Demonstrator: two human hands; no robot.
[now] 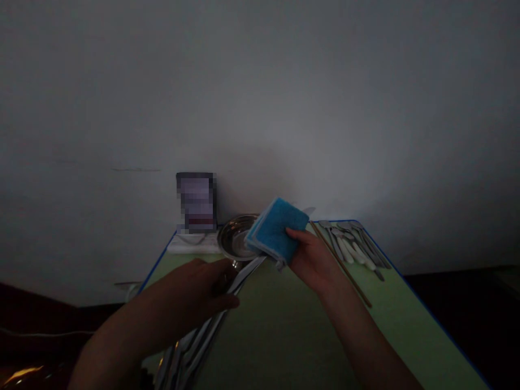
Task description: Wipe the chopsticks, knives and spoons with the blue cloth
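My right hand (314, 260) is closed on a folded blue cloth (276, 230), which wraps the upper part of a long metal utensil; a blade-like tip (309, 210) pokes out beyond the cloth. My left hand (203, 287) is closed around the lower handle of that utensil (244, 273), low over the green table (284, 325). More silvery cutlery (190, 346) lies under my left forearm at the near left.
A shiny metal bowl (235, 238) stands at the table's far edge behind the cloth. Several spoons and other cutlery (353, 246) lie at the far right, beside a thin wooden stick (341, 265). A small box (197, 201) and white cloth (190, 246) are far left.
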